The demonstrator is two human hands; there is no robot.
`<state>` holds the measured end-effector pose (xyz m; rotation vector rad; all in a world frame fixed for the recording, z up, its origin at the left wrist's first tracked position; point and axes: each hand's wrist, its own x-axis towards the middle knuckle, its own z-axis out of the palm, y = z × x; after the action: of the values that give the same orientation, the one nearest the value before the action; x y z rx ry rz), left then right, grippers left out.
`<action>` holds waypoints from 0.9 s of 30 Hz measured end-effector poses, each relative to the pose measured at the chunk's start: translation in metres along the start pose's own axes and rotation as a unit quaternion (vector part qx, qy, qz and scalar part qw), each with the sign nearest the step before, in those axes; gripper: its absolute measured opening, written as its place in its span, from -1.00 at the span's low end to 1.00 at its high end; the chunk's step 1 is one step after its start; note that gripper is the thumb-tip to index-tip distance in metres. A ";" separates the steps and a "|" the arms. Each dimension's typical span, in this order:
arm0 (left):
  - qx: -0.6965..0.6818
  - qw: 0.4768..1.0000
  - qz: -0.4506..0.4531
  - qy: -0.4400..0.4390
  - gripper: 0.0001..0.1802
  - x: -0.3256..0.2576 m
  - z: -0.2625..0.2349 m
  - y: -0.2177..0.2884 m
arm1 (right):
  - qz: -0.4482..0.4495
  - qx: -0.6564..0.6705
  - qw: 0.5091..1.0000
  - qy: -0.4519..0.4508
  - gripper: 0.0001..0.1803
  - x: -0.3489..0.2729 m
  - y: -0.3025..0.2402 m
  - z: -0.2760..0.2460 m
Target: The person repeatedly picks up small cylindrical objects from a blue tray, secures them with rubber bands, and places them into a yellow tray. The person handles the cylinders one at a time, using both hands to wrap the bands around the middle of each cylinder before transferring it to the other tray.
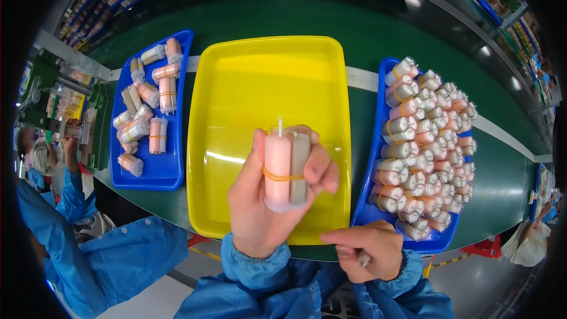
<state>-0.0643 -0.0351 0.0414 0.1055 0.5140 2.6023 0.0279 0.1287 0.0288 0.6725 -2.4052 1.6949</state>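
Note:
Over the yellow tray (260, 91), my left hand (254, 201) is closed around a banded tube bundle (277, 168). The bundle stands upright, with a pink cylinder and a grey one in clear plastic, an orange rubber band round the middle and a thin white stem on top. My right hand (375, 251) hangs lower right, near the tray's front corner and apart from the bundle. Its index finger points left and the other fingers are curled around a small pale bit that I cannot make out.
On the right, a blue tray (366, 201) is packed with several similar bundles (425, 147). A second blue tray (159, 174) at left holds loose bundles. All rest on a green work surface (266, 12). A person's blue sleeve (130, 260) is close on the left.

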 end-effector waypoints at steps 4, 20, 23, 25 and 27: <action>0.039 0.999 -0.019 0.006 -0.49 -0.005 0.012 -0.004 | 0.097 0.202 0.959 0.176 -0.65 0.008 -0.010 0.013; 0.510 0.838 0.189 -0.039 -0.59 -0.025 -0.015 -0.017 | 0.376 0.525 0.763 0.001 -0.65 0.034 -0.006 0.001; 0.623 0.719 0.295 -0.093 -0.39 -0.019 -0.004 -0.013 | 0.411 0.671 0.617 -0.001 -0.47 0.032 -0.005 0.003; 0.653 0.663 0.350 -0.106 -0.29 -0.014 -0.002 -0.020 | 0.431 0.731 0.529 0.009 -0.41 0.030 0.001 0.001; 0.662 0.661 0.342 -0.089 -0.33 -0.015 -0.004 -0.022 | 0.433 0.734 0.523 0.005 -0.39 0.030 0.003 0.001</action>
<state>-0.0421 -0.0254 0.0298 1.1840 2.5519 2.0721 0.0002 0.1201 0.0359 -0.7782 -0.4241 3.7973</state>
